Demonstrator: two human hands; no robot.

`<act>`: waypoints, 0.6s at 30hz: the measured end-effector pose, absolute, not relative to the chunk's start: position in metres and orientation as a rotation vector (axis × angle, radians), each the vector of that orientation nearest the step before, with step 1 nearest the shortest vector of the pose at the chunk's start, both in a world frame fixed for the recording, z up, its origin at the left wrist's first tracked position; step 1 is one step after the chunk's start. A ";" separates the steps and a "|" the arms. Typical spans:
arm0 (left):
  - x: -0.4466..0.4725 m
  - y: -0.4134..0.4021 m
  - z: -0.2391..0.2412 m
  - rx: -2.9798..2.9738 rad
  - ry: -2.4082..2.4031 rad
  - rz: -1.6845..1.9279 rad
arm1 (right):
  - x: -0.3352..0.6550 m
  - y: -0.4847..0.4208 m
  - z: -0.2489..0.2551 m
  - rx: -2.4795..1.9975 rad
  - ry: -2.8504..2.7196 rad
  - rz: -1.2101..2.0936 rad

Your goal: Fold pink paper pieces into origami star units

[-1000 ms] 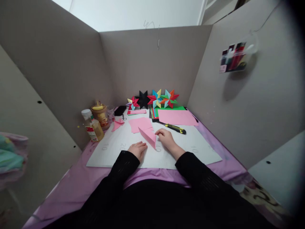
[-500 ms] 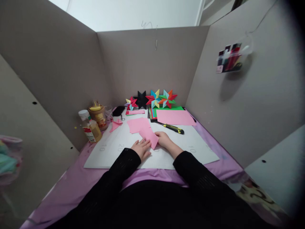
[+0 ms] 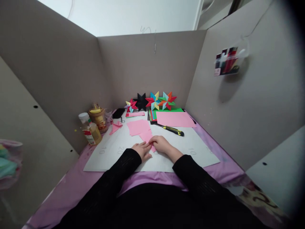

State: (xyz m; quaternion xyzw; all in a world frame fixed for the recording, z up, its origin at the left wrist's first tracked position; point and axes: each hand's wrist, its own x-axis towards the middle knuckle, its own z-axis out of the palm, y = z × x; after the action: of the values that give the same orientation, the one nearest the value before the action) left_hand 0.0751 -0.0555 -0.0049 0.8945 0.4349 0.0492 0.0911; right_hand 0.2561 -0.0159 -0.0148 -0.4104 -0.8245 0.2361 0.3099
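A pink sheet of paper [image 3: 146, 136] lies on the white board in front of me, partly covered by my hands. My left hand [image 3: 143, 150] rests flat with its fingers out at the paper's left edge. Pinched fingers of my right hand [image 3: 160, 144] hold the paper's right side, brought over toward the left fingertips. Just behind lies a stack of pink paper squares [image 3: 138, 127], overlapped by the sheet. A folded pink paper piece [image 3: 116, 128] sits to the left. The yellow and black utility knife [image 3: 173, 130] lies beyond my right hand.
Paper stars [image 3: 141, 101] lean on the back wall. A large pink sheet [image 3: 176, 119] covers a coloured paper stack at the right. Small scissors [image 3: 122, 120], a dark phone [image 3: 118, 113], a glue bottle [image 3: 91, 130] and a jar [image 3: 98, 118] stand or lie at the left.
My right hand has moved left across the sheet, bringing its right side toward my left fingers. My left hand stays nearly in place. The whole view has shifted slightly.
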 end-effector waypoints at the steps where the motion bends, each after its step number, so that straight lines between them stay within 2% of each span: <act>1: 0.073 -0.051 -0.003 2.647 1.324 0.127 | 0.255 -0.016 -0.015 -1.091 -2.187 0.616; 6: 0.063 -0.024 0.001 2.514 1.658 0.061 | 0.257 -0.012 -0.016 -1.086 -2.193 0.612; 12: 0.067 -0.020 -0.017 2.477 1.863 0.320 | 0.259 -0.007 -0.021 -1.216 -2.103 0.492; 15: 0.070 -0.028 -0.019 2.548 1.786 0.368 | 0.261 -0.002 -0.025 -1.321 -2.035 0.490; 18: 0.074 -0.038 -0.016 2.673 1.491 0.354 | 0.263 0.001 -0.026 -1.357 -2.019 0.545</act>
State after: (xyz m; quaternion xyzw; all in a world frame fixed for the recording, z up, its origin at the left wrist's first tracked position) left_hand 0.0739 -0.0384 -0.0158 0.8672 0.4836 0.1149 0.0302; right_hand 0.2630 0.0005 -0.0262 -0.5159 -0.7677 0.2070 0.3187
